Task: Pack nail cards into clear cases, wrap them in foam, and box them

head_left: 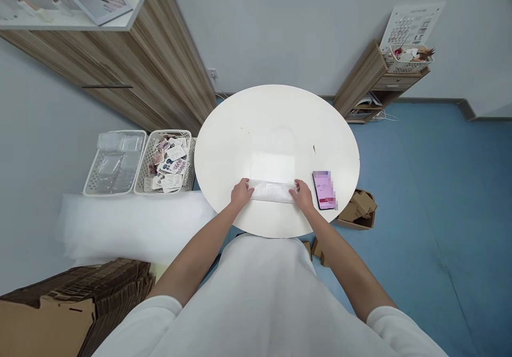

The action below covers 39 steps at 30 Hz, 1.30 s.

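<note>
A sheet of thin, see-through white wrap (273, 165) lies flat on the round white table (228, 133). Its near end is doubled over into a whitish band (273, 191) that runs from side to side. My left hand (242, 193) grips the band's left end, thumb and fingers closed on it. At the other end, my right hand (303, 194) pinches the band the same way. Whether anything lies inside the band I cannot tell. To the right of my right hand lies a phone (324, 189) with its pink screen lit.
On the left stand a basket of clear plastic packs (116, 162) and a basket of printed cards (168, 165). Below them are a large roll of white wrap (136, 226) and stacked flat cardboard (52, 314). A cardboard box (358, 210) sits on the floor at right.
</note>
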{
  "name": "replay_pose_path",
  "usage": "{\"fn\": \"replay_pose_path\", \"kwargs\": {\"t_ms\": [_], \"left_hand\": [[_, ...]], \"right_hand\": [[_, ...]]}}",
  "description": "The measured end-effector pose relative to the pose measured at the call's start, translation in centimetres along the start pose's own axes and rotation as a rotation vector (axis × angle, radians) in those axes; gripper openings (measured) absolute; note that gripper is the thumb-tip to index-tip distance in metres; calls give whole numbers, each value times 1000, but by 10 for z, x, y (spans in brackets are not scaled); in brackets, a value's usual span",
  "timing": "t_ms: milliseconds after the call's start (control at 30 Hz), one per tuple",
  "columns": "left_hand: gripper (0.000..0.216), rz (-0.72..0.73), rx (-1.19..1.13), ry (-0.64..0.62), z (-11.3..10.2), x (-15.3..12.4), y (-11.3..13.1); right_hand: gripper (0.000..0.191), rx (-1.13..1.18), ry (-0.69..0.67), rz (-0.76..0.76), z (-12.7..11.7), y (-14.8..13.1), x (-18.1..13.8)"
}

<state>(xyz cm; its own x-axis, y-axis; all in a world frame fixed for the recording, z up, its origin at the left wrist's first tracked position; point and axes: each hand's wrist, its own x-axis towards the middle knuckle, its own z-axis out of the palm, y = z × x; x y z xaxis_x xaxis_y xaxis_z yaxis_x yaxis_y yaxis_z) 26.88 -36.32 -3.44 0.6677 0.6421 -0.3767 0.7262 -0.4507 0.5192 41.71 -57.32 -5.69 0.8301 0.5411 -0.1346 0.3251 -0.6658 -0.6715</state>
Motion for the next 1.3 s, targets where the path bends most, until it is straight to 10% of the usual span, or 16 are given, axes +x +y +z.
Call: {"fn": "replay_pose_path", "kwargs": {"t_ms": [133,367,900,1300], "left_hand": [[52,187,169,182,-3,-10,4],[56,712,388,-101,12,-16,34],[51,629,380,-269,20,-75,13],[29,392,126,-287,-8,-36,2]], "right_hand": [[37,-194,203,-102,-6,-2,-13],[44,-364,-241,-514,2,-27,-10],[41,-219,-515,-497,-6,-28,-60],[30,87,-444,-177,-12,-30,-31]]}}
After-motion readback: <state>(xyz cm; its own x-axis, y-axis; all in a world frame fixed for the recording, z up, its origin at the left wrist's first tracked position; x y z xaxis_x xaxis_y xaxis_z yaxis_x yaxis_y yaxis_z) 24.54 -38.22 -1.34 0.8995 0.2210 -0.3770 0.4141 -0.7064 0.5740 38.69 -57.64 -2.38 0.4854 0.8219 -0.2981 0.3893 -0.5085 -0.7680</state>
